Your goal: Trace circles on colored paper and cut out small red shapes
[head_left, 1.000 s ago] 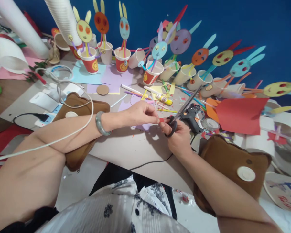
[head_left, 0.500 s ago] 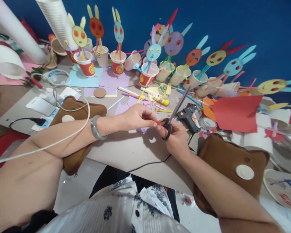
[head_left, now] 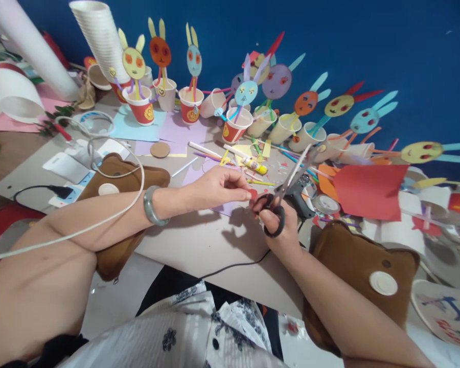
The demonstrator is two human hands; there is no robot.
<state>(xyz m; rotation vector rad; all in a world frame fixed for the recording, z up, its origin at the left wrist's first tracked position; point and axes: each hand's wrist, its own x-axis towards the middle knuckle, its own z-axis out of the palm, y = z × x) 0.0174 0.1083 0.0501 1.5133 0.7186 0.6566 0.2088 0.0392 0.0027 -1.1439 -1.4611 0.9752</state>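
My left hand [head_left: 226, 188] pinches a small piece of red paper [head_left: 253, 194] between thumb and fingertips. In my right hand [head_left: 281, 225] is a pair of scissors [head_left: 279, 199] with black handles; the thumb and fingers are in the loops. The blades point up and away, slightly parted, and no paper shows between them. Both hands are over the table, close together, the red paper just left of the scissor handles. A glue stick [head_left: 256, 165] and a black glue gun [head_left: 301, 194] lie beyond the hands.
Paper cups with rabbit-faced paper figures [head_left: 246, 93] line the blue wall. Red paper [head_left: 370, 191] lies at right. Brown cushion-like pouches [head_left: 362, 276] flank my arms. A white cable [head_left: 140, 189] crosses over my left forearm. Purple paper [head_left: 193, 174] and scraps lie beyond the hands.
My right hand has drawn a little away to the right of the left fingertips. The scissor blades have parted, and more of the red paper shows in my left hand.
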